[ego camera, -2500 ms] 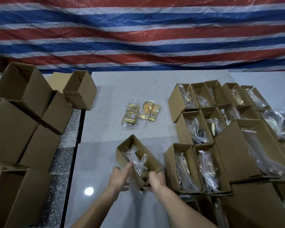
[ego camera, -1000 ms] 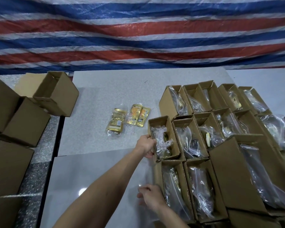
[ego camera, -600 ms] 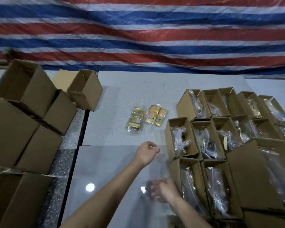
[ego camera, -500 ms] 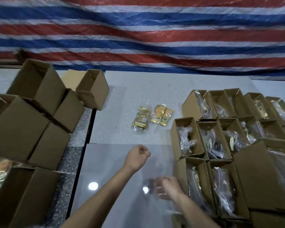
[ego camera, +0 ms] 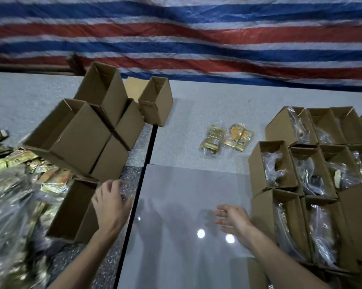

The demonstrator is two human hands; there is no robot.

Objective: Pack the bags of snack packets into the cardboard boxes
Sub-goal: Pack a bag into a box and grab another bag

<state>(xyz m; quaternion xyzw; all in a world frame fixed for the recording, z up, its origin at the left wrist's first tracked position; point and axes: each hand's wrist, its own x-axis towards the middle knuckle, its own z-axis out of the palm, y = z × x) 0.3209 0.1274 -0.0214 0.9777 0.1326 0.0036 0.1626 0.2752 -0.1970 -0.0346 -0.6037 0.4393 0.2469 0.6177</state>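
Left hand (ego camera: 111, 202) swung toward empty boxes (ego camera: 73, 209)

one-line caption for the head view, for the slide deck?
Left hand reaches toward an empty cardboard box while the right hand hovers open beside boxes already holding bagged snack packets.

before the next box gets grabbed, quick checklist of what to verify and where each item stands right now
1. Left hand free: ok, it holds nothing and hovers by the nearest empty box.
2. Right hand free: ok, fingers spread, above the glossy tile.
3. Empty boxes in reach: ok, a stack of empty boxes stands at the left.
4. Bags to pack: ok, loose bags of snack packets lie at far left, two more small bags on the table.
5. Space on the tile to work: ok.
6. Nearest empty box truly empty: cannot tell, its inside is dark.
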